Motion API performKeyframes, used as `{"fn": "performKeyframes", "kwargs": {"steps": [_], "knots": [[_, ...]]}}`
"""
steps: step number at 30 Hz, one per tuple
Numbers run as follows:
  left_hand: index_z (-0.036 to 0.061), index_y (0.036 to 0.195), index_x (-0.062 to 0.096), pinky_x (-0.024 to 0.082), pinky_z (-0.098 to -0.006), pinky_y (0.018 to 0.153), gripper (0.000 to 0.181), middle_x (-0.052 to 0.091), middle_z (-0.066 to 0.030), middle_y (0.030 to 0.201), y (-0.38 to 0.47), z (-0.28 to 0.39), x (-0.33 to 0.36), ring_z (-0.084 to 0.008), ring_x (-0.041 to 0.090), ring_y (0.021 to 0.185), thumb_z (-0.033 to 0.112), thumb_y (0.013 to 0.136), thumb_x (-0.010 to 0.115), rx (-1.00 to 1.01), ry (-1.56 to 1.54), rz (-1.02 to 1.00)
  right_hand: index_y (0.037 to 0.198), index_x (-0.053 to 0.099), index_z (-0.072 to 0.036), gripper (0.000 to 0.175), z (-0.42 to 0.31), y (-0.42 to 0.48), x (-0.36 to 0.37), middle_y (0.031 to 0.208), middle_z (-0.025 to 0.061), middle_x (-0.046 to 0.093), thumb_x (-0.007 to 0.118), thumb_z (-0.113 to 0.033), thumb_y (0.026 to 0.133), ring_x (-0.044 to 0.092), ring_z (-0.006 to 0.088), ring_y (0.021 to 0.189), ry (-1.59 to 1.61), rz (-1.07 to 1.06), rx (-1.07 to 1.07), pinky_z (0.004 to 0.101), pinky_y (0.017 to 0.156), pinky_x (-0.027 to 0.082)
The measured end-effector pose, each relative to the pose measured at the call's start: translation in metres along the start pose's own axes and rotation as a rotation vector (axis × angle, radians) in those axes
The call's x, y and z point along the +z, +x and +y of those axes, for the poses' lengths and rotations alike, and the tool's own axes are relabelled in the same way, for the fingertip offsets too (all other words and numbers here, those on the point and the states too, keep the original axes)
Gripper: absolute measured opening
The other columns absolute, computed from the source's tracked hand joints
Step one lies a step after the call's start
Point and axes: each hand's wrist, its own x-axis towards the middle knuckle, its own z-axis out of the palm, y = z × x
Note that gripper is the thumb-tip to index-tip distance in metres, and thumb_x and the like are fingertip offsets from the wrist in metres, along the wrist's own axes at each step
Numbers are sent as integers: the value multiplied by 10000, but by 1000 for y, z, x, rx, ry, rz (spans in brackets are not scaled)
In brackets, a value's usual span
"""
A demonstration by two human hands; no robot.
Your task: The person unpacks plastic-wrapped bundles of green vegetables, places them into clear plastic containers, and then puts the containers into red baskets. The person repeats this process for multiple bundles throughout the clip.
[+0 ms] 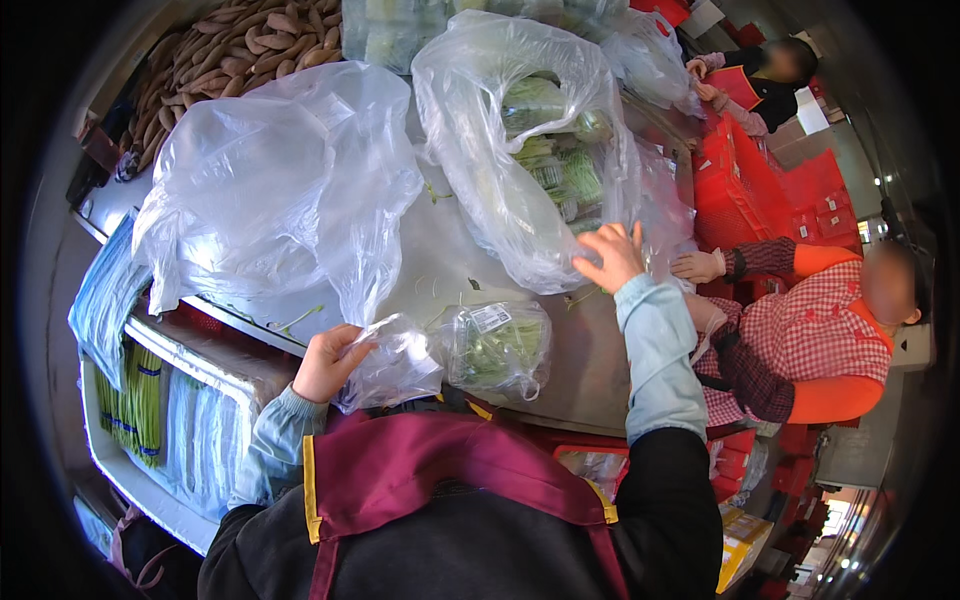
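My left hand pinches the edge of a small clear plastic bag at the table's near edge. Beside that bag lies a packed clear bag of green vegetables with a printed label. My right hand is spread, its fingertips at the near rim of a large open plastic bag; whether they grip it I cannot tell. Several packs of green vegetables show inside that large bag. To its left lies another large translucent bag, crumpled, its lower tip close to my left hand.
A white foam box with bundled green stalks stands at lower left. Sweet potatoes are heaped at the far left. Red crates stand at right, near a co-worker in a checked apron. Another person works farther off.
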Motion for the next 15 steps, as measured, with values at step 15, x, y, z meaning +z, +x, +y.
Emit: {"fn": "performKeyframes", "kwargs": {"steps": [15], "knots": [[-41, 943, 619, 464, -295, 733, 151, 622, -127, 855, 17, 6, 32, -211, 597, 787, 55, 826, 613, 61, 3, -105, 945, 661, -43, 253, 9, -26, 31, 966, 75, 680, 659, -246, 794, 620, 278, 926, 696, 76, 350, 359, 832, 473]]}}
